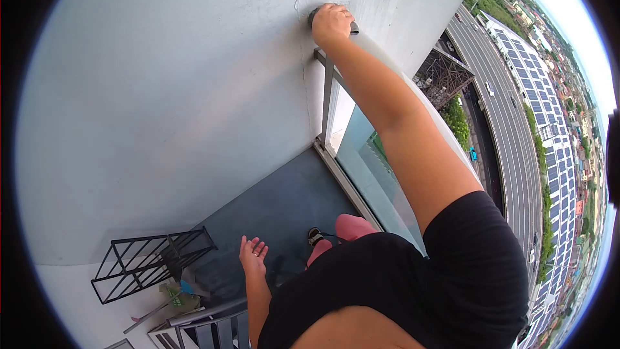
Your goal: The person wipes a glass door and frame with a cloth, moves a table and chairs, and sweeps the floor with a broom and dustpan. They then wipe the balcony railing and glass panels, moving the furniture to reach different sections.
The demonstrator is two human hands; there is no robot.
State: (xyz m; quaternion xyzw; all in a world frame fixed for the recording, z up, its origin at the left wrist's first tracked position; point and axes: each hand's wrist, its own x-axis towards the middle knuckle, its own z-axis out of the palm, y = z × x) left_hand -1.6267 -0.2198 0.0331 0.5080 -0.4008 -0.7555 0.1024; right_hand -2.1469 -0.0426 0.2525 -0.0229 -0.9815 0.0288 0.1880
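My right hand (332, 22) is stretched far out and closed over a dark grey cloth (354, 28). It presses the cloth onto the end of the balcony handrail (378, 53), where the rail meets the grey wall (194, 77). Most of the cloth is hidden under the hand. Low on the left, my left hand (253, 256) hangs in the air above the dark floor, with its fingers apart and nothing in it.
Glass panels (371, 148) under the rail edge the balcony; beyond lies a long drop to a highway (510, 136). A black metal rack (152, 262) stands by the wall, near a long-handled tool (150, 313) and slatted furniture (213, 329).
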